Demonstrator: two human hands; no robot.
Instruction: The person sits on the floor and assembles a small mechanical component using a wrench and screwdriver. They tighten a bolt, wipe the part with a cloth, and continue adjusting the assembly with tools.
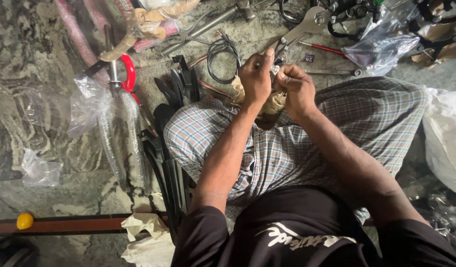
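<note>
Metal glints between my hands: my left hand (256, 75) and right hand (295, 89) are both closed on a small fitting (275, 69), perhaps cable hardware, above my checked lap. It looks light, stiff, fiddly; fingertip pinching suits it. A coiled cable (223, 59), wrench (307, 27) and plastic bags (381, 42) crowd the stone floor (35, 99).

Black printed T-shirt (292, 232), blue-brown checked wrap (287, 148), bare forearms.
</note>
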